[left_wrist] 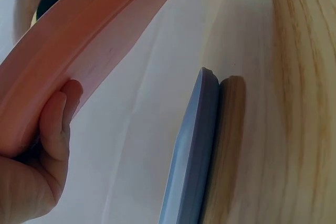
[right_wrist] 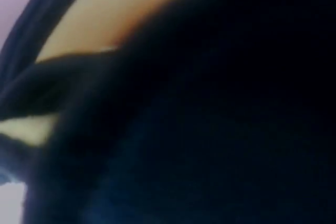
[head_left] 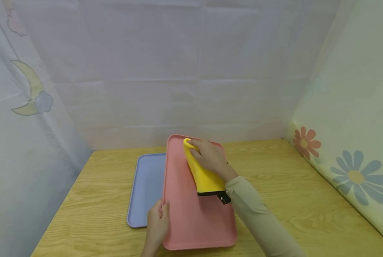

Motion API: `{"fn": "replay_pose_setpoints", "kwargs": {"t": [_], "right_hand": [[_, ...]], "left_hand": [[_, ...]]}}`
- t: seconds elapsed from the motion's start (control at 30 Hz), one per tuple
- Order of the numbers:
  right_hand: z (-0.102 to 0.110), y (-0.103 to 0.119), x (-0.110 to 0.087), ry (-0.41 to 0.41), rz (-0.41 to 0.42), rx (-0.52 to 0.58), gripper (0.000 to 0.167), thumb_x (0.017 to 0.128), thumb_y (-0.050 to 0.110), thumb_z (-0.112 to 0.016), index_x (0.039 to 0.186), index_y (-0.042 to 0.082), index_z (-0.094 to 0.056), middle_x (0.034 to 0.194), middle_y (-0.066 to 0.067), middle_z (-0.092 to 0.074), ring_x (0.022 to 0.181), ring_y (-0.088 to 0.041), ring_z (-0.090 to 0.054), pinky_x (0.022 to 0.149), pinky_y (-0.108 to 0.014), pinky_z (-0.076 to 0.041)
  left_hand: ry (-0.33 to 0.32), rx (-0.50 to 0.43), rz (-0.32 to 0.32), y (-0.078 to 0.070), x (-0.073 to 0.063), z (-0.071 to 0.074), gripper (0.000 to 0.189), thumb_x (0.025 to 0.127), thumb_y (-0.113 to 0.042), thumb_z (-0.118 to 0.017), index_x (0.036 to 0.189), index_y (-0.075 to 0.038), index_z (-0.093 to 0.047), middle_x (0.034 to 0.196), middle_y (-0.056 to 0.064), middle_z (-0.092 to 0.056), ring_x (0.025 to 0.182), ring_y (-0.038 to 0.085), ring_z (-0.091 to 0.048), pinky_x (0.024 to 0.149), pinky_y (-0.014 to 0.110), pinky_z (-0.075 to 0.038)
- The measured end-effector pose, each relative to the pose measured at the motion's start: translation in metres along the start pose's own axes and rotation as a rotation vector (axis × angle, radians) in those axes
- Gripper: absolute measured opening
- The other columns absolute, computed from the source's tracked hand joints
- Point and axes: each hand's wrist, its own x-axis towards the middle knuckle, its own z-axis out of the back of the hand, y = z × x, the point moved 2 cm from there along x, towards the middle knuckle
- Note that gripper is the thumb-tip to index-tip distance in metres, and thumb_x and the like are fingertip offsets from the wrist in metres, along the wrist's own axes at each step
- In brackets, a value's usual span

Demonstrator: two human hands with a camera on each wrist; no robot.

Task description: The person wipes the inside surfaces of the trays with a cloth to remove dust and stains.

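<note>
In the head view a pink tray is held up at a tilt above the table. My left hand grips its left edge near the lower corner; the left wrist view shows the curled fingers on the rim. My right hand holds a folded yellow cloth with black edging against the upper part of the tray's inner face. A black strap or tag hangs at the cloth's lower corner. Dark, blurred material fills most of the right wrist view, so the right fingers cannot be seen there.
A blue tray lies on the wooden table, partly covered by the pink one in the head view. Pale sheets hang behind the table and at both sides, with printed flowers on the right one.
</note>
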Motion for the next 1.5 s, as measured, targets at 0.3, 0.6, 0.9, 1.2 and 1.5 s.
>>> {"fn": "replay_pose_setpoints", "kwargs": {"t": [0.3, 0.6, 0.9, 1.2, 1.5], "right_hand": [[-0.021, -0.001, 0.012, 0.068, -0.043, -0.054, 0.035, 0.094, 0.022, -0.045, 0.129, 0.016, -0.048, 0.062, 0.0, -0.048, 0.042, -0.012, -0.027, 0.043, -0.022, -0.025], [-0.028, 0.001, 0.022, 0.04, -0.067, -0.054, 0.033, 0.095, 0.023, -0.043, 0.125, 0.013, -0.052, 0.054, 0.0, -0.039, 0.044, -0.013, -0.029, 0.046, -0.023, -0.026], [-0.029, 0.002, 0.029, 0.007, -0.11, -0.046, 0.031, 0.094, 0.025, -0.043, 0.122, 0.015, -0.054, 0.059, -0.004, -0.042, 0.044, -0.016, -0.035, 0.043, -0.024, -0.028], [-0.03, 0.001, 0.029, -0.008, -0.133, -0.069, 0.029, 0.093, 0.026, -0.045, 0.118, 0.015, -0.056, 0.064, -0.005, -0.043, 0.044, -0.016, -0.037, 0.043, -0.024, -0.029], [-0.03, -0.001, 0.027, -0.031, -0.137, -0.094, 0.026, 0.091, 0.025, -0.048, 0.112, 0.015, -0.059, 0.065, -0.006, -0.044, 0.044, -0.016, -0.038, 0.041, -0.024, -0.029]], "left_hand": [[0.033, -0.004, 0.027, 0.001, -0.002, -0.007, 0.02, 0.092, -0.007, -0.046, 0.075, 0.001, -0.052, 0.052, -0.003, -0.035, 0.043, 0.005, -0.034, 0.039, 0.02, -0.031], [0.054, -0.017, 0.012, 0.001, -0.003, -0.009, 0.021, 0.093, -0.01, -0.046, 0.076, 0.0, -0.051, 0.052, -0.003, -0.036, 0.043, 0.004, -0.036, 0.039, 0.021, -0.033], [0.048, 0.025, -0.078, -0.003, -0.004, -0.012, 0.019, 0.092, -0.007, -0.048, 0.074, -0.002, -0.052, 0.052, -0.006, -0.035, 0.045, 0.003, -0.034, 0.04, 0.02, -0.032], [0.037, 0.058, -0.14, -0.004, -0.006, -0.014, 0.018, 0.091, -0.005, -0.048, 0.074, -0.002, -0.052, 0.053, -0.006, -0.035, 0.047, 0.002, -0.033, 0.041, 0.021, -0.032], [0.005, 0.078, -0.184, -0.004, -0.008, -0.016, 0.018, 0.09, -0.005, -0.05, 0.073, -0.002, -0.053, 0.053, -0.007, -0.037, 0.047, 0.001, -0.034, 0.041, 0.021, -0.033]]}}
